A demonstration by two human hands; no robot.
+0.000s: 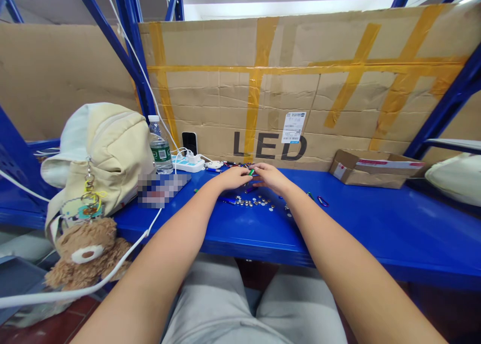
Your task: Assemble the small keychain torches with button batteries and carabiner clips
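Observation:
My left hand [235, 178] and my right hand [269, 178] meet above the blue table [248, 229]. Between their fingertips is a small green object [251, 172]; my left fingers are closed on it, and the right fingertips are close beside it, partly hidden. Several small round silver pieces [250, 203] lie scattered on the table just below the hands. A blue cylindrical piece [229, 201] lies left of them. More small dark and coloured pieces lie behind the hands. To the right of my right wrist is a blue carabiner-like ring [322, 201].
On the left stand a cream backpack [112, 148] with a teddy bear [88, 249], a water bottle [160, 146] and a power strip [188, 163]. A white cable [124, 256] crosses the lower left. An open cardboard box [372, 171] sits at the right, before a large cardboard panel [225, 98].

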